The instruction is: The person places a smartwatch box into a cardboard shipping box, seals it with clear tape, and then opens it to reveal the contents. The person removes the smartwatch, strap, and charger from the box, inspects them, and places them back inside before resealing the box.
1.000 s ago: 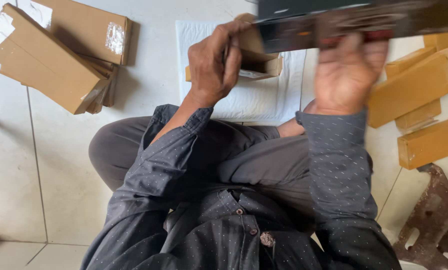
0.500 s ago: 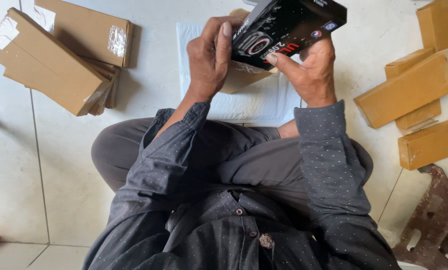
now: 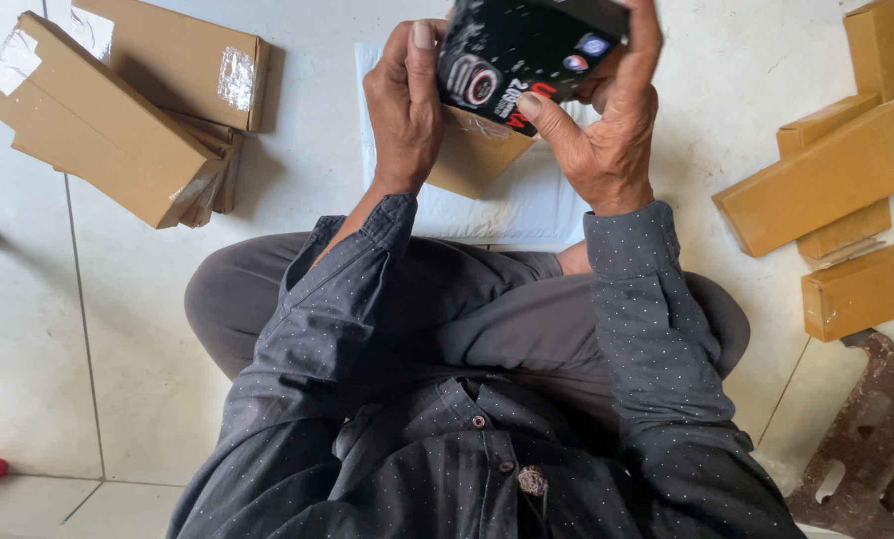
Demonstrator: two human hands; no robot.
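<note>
- Holding a black box (image 3: pixel 532 50) up over the lap, both hands close on it: the left hand (image 3: pixel 405 105) grips its left end, thumb laid along the edge, and the right hand (image 3: pixel 606 120) wraps the right side, fingers curled over the top and forefinger pressed to the printed face.
- The black box is tilted, its printed face turned up to the camera; whether it is sealed or what is inside cannot be told.
- Just under it, touching the left hand's palm side, sits a small brown carton (image 3: pixel 472 150) with clear tape on it; its contents are hidden.
- Below both lies a white padded sheet (image 3: pixel 507 205) on the tiled floor (image 3: pixel 307 160).
- To the left, a stack of flat brown cartons (image 3: pixel 117 115) lies closed, taped at the corners.
- To the right, several narrow yellow-brown cartons (image 3: pixel 831 180) lie shut, side by side and overlapping.
- A rusty metal piece (image 3: pixel 866 439) rests at the lower right, near the knee.
</note>
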